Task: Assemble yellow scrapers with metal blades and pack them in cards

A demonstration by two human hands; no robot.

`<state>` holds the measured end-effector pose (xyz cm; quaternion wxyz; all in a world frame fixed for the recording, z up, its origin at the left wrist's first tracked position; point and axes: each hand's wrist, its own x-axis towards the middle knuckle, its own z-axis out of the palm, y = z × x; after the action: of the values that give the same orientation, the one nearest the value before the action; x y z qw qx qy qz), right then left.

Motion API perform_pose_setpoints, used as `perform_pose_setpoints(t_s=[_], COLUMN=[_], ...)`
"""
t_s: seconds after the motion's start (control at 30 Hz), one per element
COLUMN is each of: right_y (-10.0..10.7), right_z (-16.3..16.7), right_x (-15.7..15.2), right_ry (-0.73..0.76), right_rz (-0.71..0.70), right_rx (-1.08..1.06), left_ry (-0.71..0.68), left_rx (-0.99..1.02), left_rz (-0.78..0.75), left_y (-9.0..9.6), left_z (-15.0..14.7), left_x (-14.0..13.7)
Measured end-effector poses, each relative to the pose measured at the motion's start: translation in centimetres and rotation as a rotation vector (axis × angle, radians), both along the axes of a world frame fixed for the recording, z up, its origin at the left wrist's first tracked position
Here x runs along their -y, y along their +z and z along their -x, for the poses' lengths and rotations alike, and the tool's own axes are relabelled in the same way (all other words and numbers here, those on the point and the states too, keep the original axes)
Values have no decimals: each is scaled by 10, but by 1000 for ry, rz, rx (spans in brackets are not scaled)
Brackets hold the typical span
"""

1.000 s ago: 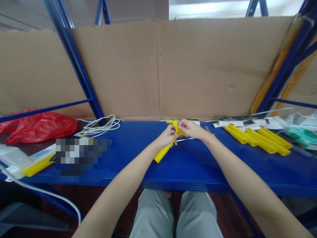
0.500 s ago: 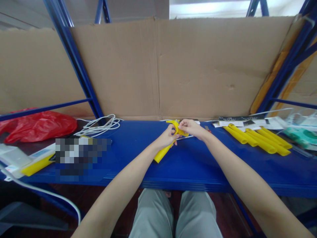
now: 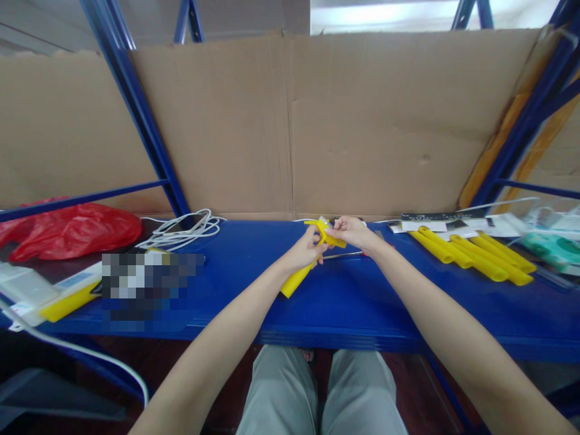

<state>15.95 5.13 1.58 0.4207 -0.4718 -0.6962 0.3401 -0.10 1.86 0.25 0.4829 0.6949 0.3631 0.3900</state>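
A yellow tool with a long tube-like handle (image 3: 294, 281) is held over the middle of the blue shelf (image 3: 353, 308). My left hand (image 3: 304, 251) grips its upper handle, with the lower end slanting down toward me. My right hand (image 3: 352, 232) pinches the yellow forked top part (image 3: 322, 229) of the same tool. A thin metal rod (image 3: 342, 255) lies on the shelf just under my right hand.
Several yellow tubes (image 3: 471, 257) lie at the right, with paper cards (image 3: 448, 222) and a green packet (image 3: 550, 249) behind them. A coiled white cable (image 3: 183, 232), a red plastic bag (image 3: 67, 229) and a white-yellow box (image 3: 45, 296) sit left. Cardboard (image 3: 290, 127) backs the shelf.
My right hand has shifted slightly up and back on the tool's top; more of the metal rod shows beneath it. My left hand has barely moved.
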Motion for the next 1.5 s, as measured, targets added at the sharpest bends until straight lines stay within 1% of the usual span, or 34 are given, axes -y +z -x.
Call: perform_pose_setpoints(t_s=[0.2, 0.3, 0.47, 0.57, 0.67, 0.73, 0.8, 0.87, 0.93, 1.0, 1.07, 1.13, 1.23, 1.37, 1.5], right_y=[3, 2, 4, 9, 13, 12, 6, -3, -13, -21, -24, -24, -21, -19, -18], right_z=[-4, -5, -16, -30, -45, -54, -62, -71, -80, -89, -96, -99, -100, -97, -95], right_x=[2, 2, 0, -2, -6, -8, -9, -8, -6, -3, -1, 1, 3, 5, 7], right_ry=[-37, -47, 72, 88, 73, 28, 8, 41, 83, 72, 21, -28, -12, 16, 38], right_rz=[-173, -214, -236, -241, -191, -166, -150, -142, -129, -118, -132, -146, -163, -194, -206], right_rx=[156, 240, 386, 522, 706, 820, 880, 873, 815, 742, 728, 789, 859, 875, 845], left_ry=[3, 21, 62, 142, 247, 322, 402, 489, 552, 583, 596, 602, 611, 622, 616], left_rx=[44, 64, 65, 77, 81, 63, 30, -17, -62, -112, -154, -181, -217, -280, -340], left_rz=[76, 95, 95, 101, 114, 109, 98, 97, 74, 47, 24, 3, -27, -30, -16], left_y=[5, 4, 2, 4, 7, 6, 3, 0, -3, -4, -5, -4, -4, -3, 1], left_z=[-2, -3, -3, -1, 1, 2, 4, 8, 11, 14, 15, 16, 16, 16, 15], left_x=[5, 5, 2, -1, -5, -9, -14, -19, -23, -25, -25, -24, -24, -22, -18])
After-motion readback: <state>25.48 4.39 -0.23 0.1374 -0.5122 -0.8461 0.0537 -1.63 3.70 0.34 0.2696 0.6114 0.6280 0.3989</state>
